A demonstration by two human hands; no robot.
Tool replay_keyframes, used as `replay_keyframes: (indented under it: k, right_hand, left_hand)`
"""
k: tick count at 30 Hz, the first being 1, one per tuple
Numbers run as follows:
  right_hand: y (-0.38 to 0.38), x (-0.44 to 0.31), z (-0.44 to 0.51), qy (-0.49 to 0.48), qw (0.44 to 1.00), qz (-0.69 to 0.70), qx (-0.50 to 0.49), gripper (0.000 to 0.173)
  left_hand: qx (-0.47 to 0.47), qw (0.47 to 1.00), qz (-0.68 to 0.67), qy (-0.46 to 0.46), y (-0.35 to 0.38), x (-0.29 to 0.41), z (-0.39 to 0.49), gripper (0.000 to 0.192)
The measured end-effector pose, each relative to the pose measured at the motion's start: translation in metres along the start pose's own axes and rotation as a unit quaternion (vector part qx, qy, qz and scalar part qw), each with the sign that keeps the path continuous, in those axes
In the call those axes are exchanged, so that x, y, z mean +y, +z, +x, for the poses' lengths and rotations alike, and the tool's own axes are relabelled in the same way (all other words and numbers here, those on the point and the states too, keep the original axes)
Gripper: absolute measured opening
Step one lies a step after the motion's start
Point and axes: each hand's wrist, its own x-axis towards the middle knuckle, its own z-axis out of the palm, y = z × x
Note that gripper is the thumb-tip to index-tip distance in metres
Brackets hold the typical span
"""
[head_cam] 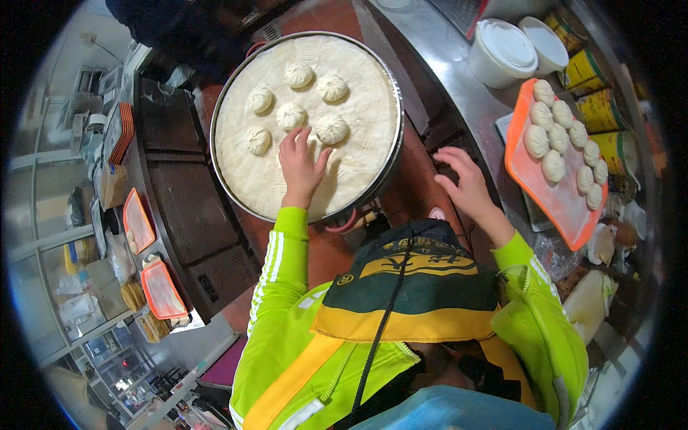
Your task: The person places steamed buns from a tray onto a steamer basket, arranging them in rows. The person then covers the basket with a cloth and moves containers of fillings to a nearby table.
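Note:
My left hand (302, 169) is over a large round steamer (252, 191) lined with pale cloth. Its fingertips are at the lower edge of a pleated bun (291, 116) in the middle, thumb spread towards another pleated bun (332, 129). No bun shows in its grasp, though the palm side is hidden. Several more pleated buns, one of them at the top (298, 74), sit apart on the cloth. To the right, my right hand (465, 183) hangs in the air between the steamer and the counter, empty, with fingers curved and thumb apart.
On the steel counter (438, 40) at right, an orange-rimmed tray (543, 188) holds several buns. Behind it stand a white lidded bucket (502, 54) and yellow-labelled cans (591, 110). At left, orange-rimmed trays (161, 290) lie on another counter. A dark-clothed person (177, 32) is beyond the steamer.

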Motion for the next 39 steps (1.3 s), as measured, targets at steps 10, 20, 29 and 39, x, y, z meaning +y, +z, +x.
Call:
replay_keyframes:
  k: [10,20,29,39]
  right_hand:
    - [-0.076,0.014,-0.092,0.049,0.996,0.042,0.063,0.033]
    - [-0.116,0.034,-0.126,0.055,0.992,0.042,0.105,0.030]
    - [-0.142,0.049,-0.149,0.072,0.986,0.039,0.144,0.027]
    - [-0.147,0.045,-0.158,0.137,0.983,0.031,0.114,0.027]
  left_hand:
    - [-0.147,0.986,-0.063,-0.039,0.041,0.005,0.043,0.057]
    - [-0.171,0.984,-0.035,-0.040,0.045,-0.009,0.039,0.058]
    - [-0.025,0.995,0.094,-0.023,0.051,0.023,0.037,0.060]
    - [-0.066,0.992,0.095,-0.041,0.102,0.000,0.123,0.071]
